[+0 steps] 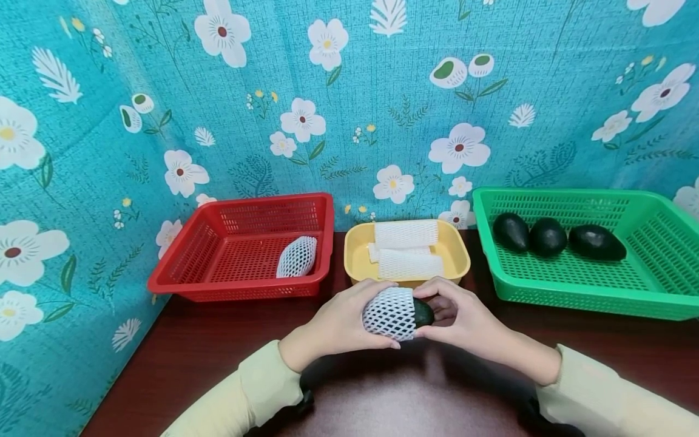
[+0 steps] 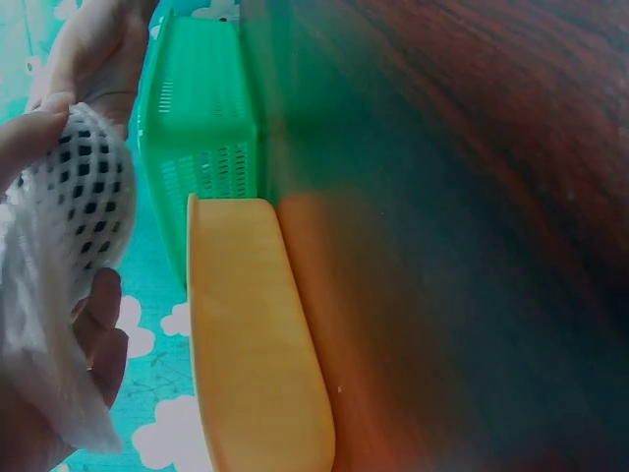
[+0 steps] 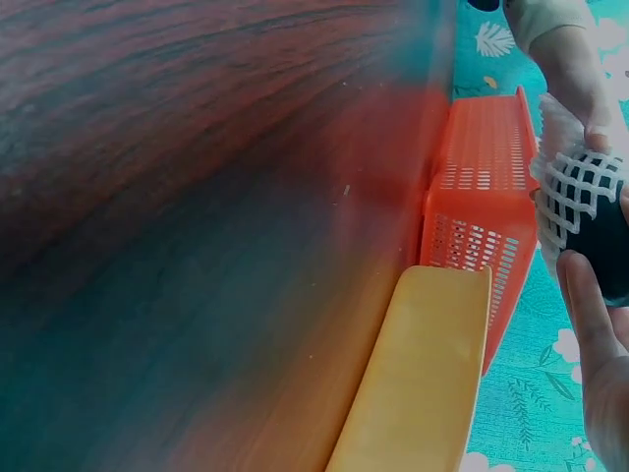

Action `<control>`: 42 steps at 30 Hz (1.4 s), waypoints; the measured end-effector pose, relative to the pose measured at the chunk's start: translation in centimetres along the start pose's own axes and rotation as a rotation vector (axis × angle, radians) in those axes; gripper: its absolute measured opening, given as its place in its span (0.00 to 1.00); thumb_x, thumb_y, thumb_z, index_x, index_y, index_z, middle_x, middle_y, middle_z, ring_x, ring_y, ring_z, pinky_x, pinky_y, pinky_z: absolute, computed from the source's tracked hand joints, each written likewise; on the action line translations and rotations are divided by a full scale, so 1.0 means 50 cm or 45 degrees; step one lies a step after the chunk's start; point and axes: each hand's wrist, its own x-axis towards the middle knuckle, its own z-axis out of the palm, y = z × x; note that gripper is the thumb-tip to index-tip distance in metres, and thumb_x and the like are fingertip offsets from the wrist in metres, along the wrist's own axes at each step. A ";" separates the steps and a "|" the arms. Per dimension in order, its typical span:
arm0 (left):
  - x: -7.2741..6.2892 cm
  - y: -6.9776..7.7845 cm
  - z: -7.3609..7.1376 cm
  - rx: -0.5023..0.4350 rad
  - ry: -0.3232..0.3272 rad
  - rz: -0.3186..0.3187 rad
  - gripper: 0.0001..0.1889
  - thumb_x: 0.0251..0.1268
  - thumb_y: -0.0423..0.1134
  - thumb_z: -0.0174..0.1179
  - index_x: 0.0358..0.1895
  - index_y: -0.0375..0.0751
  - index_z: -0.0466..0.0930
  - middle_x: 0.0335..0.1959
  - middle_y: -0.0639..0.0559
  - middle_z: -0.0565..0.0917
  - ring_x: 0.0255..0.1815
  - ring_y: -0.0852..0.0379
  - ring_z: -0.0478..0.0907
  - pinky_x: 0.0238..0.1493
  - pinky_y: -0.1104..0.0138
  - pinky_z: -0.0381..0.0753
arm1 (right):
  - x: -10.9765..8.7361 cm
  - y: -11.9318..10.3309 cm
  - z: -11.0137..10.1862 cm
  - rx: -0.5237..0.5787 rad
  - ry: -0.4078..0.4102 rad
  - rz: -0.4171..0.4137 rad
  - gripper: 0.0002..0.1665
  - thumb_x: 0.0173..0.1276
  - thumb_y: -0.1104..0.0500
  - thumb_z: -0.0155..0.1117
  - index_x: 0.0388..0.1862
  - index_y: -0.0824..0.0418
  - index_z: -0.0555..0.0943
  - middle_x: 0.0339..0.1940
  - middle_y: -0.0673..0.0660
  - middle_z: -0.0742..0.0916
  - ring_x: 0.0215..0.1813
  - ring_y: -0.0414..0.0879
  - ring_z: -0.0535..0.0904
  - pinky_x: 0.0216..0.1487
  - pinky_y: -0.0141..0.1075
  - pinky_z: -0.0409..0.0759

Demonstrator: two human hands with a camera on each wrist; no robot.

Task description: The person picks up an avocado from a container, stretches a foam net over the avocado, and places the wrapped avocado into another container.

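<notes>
An avocado with dark green skin is held above the table, most of it inside a white foam net sleeve. Its right end shows bare past the net's edge. My left hand grips the netted part from the left, thumb and fingers on opposite sides. From the other side my right hand has thumb and forefinger on the net's open edge by the bare end. In the right wrist view, stretched mesh covers part of the dark avocado. Loose net hangs over the left palm in its wrist view.
A yellow tub with white foam nets stands behind the hands. To the left, a red basket contains one netted fruit. On the right, a green basket holds three dark avocados. A flowered cloth hangs behind.
</notes>
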 end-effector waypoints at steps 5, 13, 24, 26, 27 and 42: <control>0.003 -0.001 -0.011 -0.037 -0.094 -0.006 0.50 0.46 0.45 0.84 0.75 0.45 0.67 0.63 0.51 0.76 0.58 0.57 0.74 0.58 0.65 0.79 | -0.005 0.003 0.000 0.006 0.020 0.013 0.31 0.53 0.71 0.82 0.55 0.61 0.79 0.52 0.56 0.81 0.42 0.44 0.87 0.39 0.39 0.88; -0.003 0.002 -0.027 -0.006 -0.094 -0.002 0.49 0.51 0.36 0.80 0.78 0.47 0.64 0.64 0.49 0.69 0.62 0.54 0.71 0.56 0.67 0.80 | -0.007 0.007 -0.014 0.035 0.017 -0.033 0.31 0.57 0.73 0.78 0.60 0.62 0.80 0.55 0.56 0.81 0.46 0.46 0.87 0.44 0.38 0.87; -0.018 0.005 -0.029 -0.090 0.178 0.048 0.40 0.46 0.37 0.83 0.64 0.45 0.72 0.61 0.51 0.79 0.56 0.55 0.76 0.55 0.62 0.82 | -0.018 -0.001 -0.035 0.002 0.095 0.036 0.28 0.59 0.74 0.76 0.58 0.63 0.82 0.52 0.51 0.85 0.47 0.43 0.86 0.47 0.33 0.85; -0.018 0.004 -0.027 -0.131 0.196 0.083 0.39 0.46 0.35 0.83 0.64 0.44 0.72 0.61 0.50 0.78 0.58 0.55 0.75 0.56 0.62 0.82 | -0.019 -0.005 -0.034 0.009 0.119 0.026 0.27 0.59 0.74 0.76 0.57 0.64 0.82 0.51 0.52 0.85 0.47 0.44 0.86 0.48 0.33 0.85; -0.018 0.004 -0.026 -0.154 0.202 0.094 0.39 0.46 0.34 0.83 0.64 0.44 0.72 0.62 0.50 0.78 0.59 0.55 0.75 0.56 0.62 0.82 | -0.019 -0.007 -0.033 0.014 0.131 0.021 0.27 0.58 0.74 0.76 0.56 0.64 0.82 0.51 0.52 0.85 0.46 0.44 0.86 0.47 0.33 0.85; -0.020 -0.006 -0.006 -0.245 0.120 0.114 0.45 0.47 0.34 0.83 0.71 0.43 0.69 0.64 0.50 0.76 0.61 0.55 0.73 0.56 0.65 0.81 | -0.017 -0.015 -0.014 0.084 0.121 -0.017 0.23 0.57 0.77 0.75 0.53 0.69 0.84 0.47 0.53 0.86 0.44 0.44 0.87 0.44 0.36 0.87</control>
